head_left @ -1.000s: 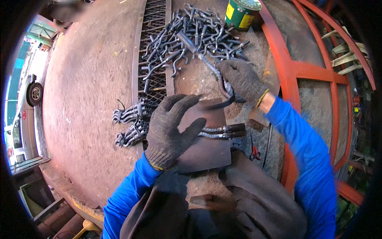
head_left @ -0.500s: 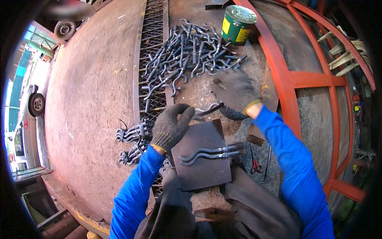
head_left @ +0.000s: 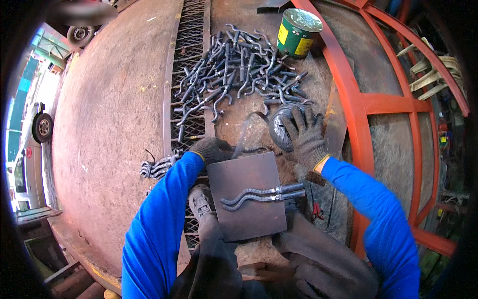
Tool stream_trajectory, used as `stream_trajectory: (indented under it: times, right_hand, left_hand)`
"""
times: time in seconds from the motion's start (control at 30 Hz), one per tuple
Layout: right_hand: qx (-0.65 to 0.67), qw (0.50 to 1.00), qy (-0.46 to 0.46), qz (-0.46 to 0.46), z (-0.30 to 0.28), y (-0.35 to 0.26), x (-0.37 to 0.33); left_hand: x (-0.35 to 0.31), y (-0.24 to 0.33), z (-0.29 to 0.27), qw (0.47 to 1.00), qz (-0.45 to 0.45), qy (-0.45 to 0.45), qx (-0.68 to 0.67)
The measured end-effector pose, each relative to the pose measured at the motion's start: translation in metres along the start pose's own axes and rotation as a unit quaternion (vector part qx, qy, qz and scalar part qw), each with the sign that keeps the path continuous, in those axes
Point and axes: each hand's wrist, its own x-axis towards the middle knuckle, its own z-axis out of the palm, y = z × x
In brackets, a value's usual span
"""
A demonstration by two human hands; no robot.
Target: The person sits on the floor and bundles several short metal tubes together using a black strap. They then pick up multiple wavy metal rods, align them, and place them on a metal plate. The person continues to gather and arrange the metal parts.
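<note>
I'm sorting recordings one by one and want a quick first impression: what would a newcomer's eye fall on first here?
Probably the tangled pile of dark, wavy rods at upper centre, lying partly over a metal grating. Next might come the bright red frame along the right side, then two more wavy rods side by side on a flat dark plate at lower centre.

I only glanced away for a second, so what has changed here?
The right hand has let go of a rod and now spreads over the black bundle. The left hand has moved from over the dark plate to its far-left corner. Two wavy rods stayed on the plate.
</note>
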Motion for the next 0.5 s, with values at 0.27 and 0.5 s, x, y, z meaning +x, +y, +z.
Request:
stream_trajectory:
  times: [0.27, 0.5]
  right_hand:
    - [-0.068, 0.995, 0.043, 0.060, 0.017, 0.040, 0.015]
    - [-0.088, 0.990, 0.091, -0.070, 0.015, 0.021, 0.000]
  left_hand:
    - [0.015, -0.018, 0.023, 0.988, 0.134, -0.016, 0.080]
    - [0.023, 0.009, 0.036, 0.968, 0.076, -0.011, 0.238]
